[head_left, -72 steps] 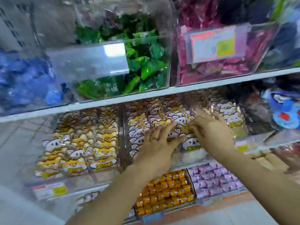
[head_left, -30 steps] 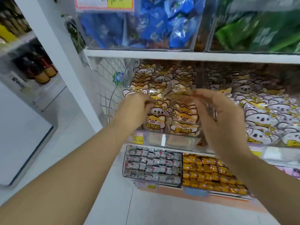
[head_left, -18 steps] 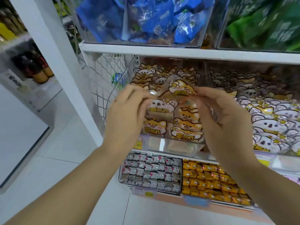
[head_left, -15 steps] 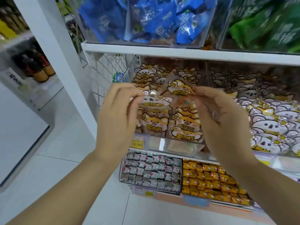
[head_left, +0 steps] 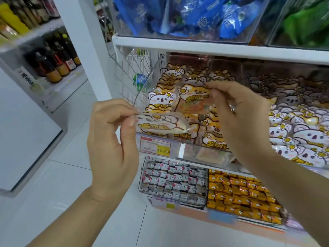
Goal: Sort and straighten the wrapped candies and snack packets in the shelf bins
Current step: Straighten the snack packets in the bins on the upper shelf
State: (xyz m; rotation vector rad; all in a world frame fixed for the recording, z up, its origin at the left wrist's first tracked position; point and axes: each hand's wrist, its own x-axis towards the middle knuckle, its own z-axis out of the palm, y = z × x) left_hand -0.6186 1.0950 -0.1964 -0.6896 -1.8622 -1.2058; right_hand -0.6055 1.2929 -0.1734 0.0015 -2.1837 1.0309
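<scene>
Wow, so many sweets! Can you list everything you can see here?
blue packets: many, blue, top left bin
green packets: several, green, top right bin
cat packets: many, orange-yellow, middle left bin
koala packets: many, white-grey, middle right bin
silver candies: many, silver, bottom left bin
orange candies: many, orange, bottom right bin
price tag: one, red-yellow, front of the middle left bin
bottles: several, dark, far left shelf
pale packet: one, pale, pinched by left hand
orange packet: one, orange, pinched by right hand
left hand: one, before the middle left bin
right hand: one, over the middle left bin
</scene>
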